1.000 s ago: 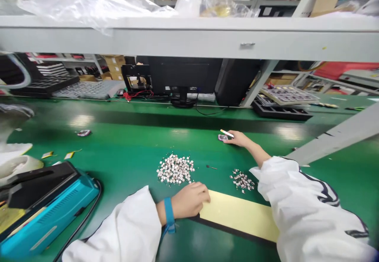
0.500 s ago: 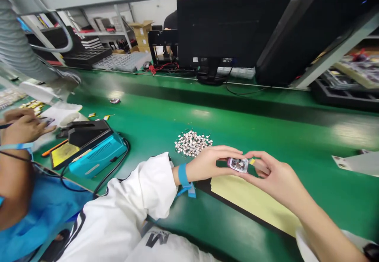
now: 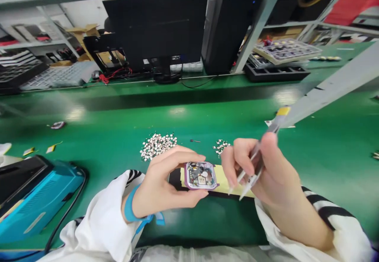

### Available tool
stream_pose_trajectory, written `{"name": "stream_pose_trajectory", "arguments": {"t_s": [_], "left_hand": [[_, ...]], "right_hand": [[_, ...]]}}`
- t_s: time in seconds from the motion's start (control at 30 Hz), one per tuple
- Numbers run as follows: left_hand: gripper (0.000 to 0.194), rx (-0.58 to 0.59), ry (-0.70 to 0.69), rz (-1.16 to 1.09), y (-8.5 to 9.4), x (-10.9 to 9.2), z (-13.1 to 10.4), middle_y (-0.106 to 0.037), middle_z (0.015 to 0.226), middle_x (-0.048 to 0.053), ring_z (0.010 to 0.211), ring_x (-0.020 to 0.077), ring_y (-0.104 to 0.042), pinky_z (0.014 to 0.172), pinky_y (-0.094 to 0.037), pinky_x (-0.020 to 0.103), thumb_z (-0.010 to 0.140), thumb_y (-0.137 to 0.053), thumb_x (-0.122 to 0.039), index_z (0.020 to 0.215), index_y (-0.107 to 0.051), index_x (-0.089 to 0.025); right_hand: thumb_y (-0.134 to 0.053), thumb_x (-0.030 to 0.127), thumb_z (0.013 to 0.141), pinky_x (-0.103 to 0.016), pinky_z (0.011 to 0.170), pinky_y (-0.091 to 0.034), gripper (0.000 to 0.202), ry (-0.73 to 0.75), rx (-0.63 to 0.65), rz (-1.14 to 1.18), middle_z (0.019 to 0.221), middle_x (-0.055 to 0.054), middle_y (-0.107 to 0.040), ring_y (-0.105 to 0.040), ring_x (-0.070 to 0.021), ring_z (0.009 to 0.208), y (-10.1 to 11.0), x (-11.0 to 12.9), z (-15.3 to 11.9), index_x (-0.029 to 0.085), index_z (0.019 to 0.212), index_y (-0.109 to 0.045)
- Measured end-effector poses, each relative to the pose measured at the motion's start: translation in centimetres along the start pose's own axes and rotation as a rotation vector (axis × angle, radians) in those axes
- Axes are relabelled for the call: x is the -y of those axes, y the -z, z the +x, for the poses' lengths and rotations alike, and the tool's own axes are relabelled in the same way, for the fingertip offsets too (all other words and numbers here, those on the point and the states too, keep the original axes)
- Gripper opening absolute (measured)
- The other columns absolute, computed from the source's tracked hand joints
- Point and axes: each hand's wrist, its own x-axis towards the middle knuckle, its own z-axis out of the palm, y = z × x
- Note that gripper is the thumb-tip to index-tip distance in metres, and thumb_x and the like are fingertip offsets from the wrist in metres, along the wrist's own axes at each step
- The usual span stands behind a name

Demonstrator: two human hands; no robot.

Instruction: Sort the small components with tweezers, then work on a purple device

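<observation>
In my left hand (image 3: 168,179) is an open watch case (image 3: 201,176) with a purple rim, gripped by its edges between thumb and fingers. Its inside faces up and shows a small circuit board with a round white part. My right hand (image 3: 263,167) is closed on tweezers (image 3: 257,157) with a yellow end; their points aim down, apart from each other, to the right of the case. Nothing shows between the points. Beneath the hands lies a yellow pad (image 3: 220,175) on a dark board. A large pile of tiny parts (image 3: 158,145) and a smaller pile (image 3: 221,146) lie just beyond.
A blue and black device (image 3: 44,199) with a cable stands at the left. Another purple-rimmed case (image 3: 58,125) lies farther back. A monitor (image 3: 160,33) and stacked trays (image 3: 281,57) line the rear. A pale slanting bar (image 3: 334,84) crosses the right side.
The view has swung to the right. My right hand has moved away from the watch case, and the tweezers now show clearly in it. My left hand keeps the case, now tilted more toward me.
</observation>
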Motion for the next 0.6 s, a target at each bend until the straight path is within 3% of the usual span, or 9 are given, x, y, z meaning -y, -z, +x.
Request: {"name": "stream_pose_trajectory", "arguments": {"t_s": [0.1, 0.23, 0.3, 0.47, 0.6], "left_hand": [[0.046, -0.017, 0.011, 0.002, -0.1, -0.1, -0.3, -0.06, 0.095, 0.007, 0.086, 0.0182, -0.057, 0.071, -0.052, 0.026, 0.063, -0.07, -0.021, 0.107, -0.054, -0.02], [0.05, -0.028, -0.046, 0.021, 0.1, -0.1, -0.5, -0.062, 0.098, 0.006, 0.088, 0.0169, -0.058, 0.078, -0.051, 0.027, 0.063, -0.071, -0.021, 0.109, -0.053, -0.021], [0.049, -0.025, -0.086, 0.034, 0.2, -0.2, -0.5, -0.062, 0.1, 0.005, 0.091, 0.0165, -0.058, 0.083, -0.05, 0.027, 0.063, -0.072, -0.017, 0.109, -0.053, -0.02], [0.045, 0.007, -0.133, 0.088, 0.5, -0.9, -0.5, -0.06, 0.105, 0.006, 0.098, 0.0166, -0.057, 0.087, -0.049, 0.026, 0.065, -0.069, -0.01, 0.107, -0.054, -0.017], [0.041, 0.028, -0.162, 0.15, 0.7, -1.4, -0.5, -0.059, 0.104, 0.006, 0.096, 0.0151, -0.057, 0.084, -0.049, 0.024, 0.067, -0.068, -0.013, 0.106, -0.054, -0.016]], "right_hand": [[-0.054, 0.057, 0.074, -0.025, 0.051, -0.047, 0.037, 0.063, 0.009, 0.003, 0.071, -0.002, -0.061, -0.056, -0.0146, 0.058, -0.3, 0.0, -0.9, 0.02, 0.07, -0.054], [-0.065, 0.023, 0.075, -0.027, 0.07, -0.053, 0.012, 0.054, -0.05, -0.194, 0.087, -0.003, -0.063, -0.06, -0.0175, 0.086, -1.0, 0.3, -1.3, 0.022, 0.083, -0.057], [-0.064, 0.014, 0.075, -0.025, 0.072, -0.054, 0.014, 0.101, -0.058, -0.275, 0.088, -0.001, -0.064, -0.061, -0.0158, 0.086, -1.1, 0.4, -1.4, 0.023, 0.084, -0.059], [-0.066, 0.011, 0.073, -0.018, 0.076, -0.052, 0.022, 0.249, -0.056, -0.491, 0.088, 0.002, -0.066, -0.063, -0.0124, 0.082, -1.0, 0.6, -2.0, 0.029, 0.086, -0.063], [-0.058, 0.013, 0.08, -0.023, 0.079, -0.052, 0.03, 0.318, 0.037, -0.639, 0.096, 0.001, -0.064, -0.06, -0.0151, 0.091, -1.0, 1.1, -2.6, 0.034, 0.102, -0.059]]}}
